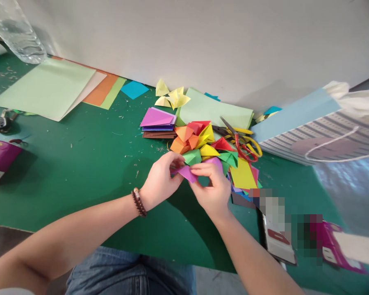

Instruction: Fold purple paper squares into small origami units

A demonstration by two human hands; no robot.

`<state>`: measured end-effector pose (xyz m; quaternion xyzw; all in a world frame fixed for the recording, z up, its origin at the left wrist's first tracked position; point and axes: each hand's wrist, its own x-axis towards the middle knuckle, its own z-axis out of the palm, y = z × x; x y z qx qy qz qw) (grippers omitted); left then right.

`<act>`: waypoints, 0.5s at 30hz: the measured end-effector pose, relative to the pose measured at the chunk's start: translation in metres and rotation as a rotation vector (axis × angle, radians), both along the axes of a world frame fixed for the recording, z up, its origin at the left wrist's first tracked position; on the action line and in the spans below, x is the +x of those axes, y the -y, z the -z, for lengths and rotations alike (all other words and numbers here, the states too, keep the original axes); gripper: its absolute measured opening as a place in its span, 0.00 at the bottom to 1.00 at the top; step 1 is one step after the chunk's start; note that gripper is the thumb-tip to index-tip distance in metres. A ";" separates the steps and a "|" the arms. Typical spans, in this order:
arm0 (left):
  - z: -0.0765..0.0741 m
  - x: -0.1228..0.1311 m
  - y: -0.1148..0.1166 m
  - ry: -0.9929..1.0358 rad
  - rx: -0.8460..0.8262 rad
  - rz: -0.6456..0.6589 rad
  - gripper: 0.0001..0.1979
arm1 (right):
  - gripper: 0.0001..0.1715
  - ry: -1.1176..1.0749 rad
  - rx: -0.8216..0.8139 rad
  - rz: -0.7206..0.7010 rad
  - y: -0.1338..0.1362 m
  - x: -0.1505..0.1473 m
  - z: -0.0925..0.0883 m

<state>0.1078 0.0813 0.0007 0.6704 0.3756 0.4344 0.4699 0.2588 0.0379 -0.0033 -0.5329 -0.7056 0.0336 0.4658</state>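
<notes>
My left hand (161, 180) and my right hand (210, 188) pinch a folded magenta paper piece (186, 173) between them, with fingertips on its edges. Right behind my hands lies a heap of brightly coloured folded paper units (193, 141), and my right fingers nearly touch its green and purple pieces. Beyond it are red-handled scissors (238, 139) with yellow parts tangled around them. A stack of purple and brown paper squares (158, 125) lies left of the heap. A beaded bracelet (138, 202) circles my left wrist.
All this lies on a green cutting mat (80, 164) against a white wall (203, 41). Coloured paper sheets (46, 88) and a plastic bottle (15, 32) sit far left. A striped paper bag (313, 127) lies right; a purple box (0, 159) sits at the left edge.
</notes>
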 end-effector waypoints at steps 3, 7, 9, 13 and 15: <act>0.001 0.000 0.000 0.058 0.017 -0.015 0.15 | 0.12 0.085 0.259 0.062 -0.001 0.013 -0.001; -0.004 -0.001 -0.001 0.194 -0.201 0.074 0.10 | 0.15 0.220 0.512 0.061 -0.006 0.027 -0.003; -0.007 -0.003 -0.003 0.342 -0.532 0.226 0.07 | 0.16 0.236 0.570 0.051 -0.008 0.030 -0.003; -0.010 -0.006 -0.005 0.505 -1.030 0.608 0.20 | 0.17 0.158 0.599 0.043 -0.007 0.028 -0.001; -0.010 -0.007 -0.005 0.550 -1.095 0.700 0.20 | 0.17 0.119 0.559 0.027 -0.005 0.024 0.000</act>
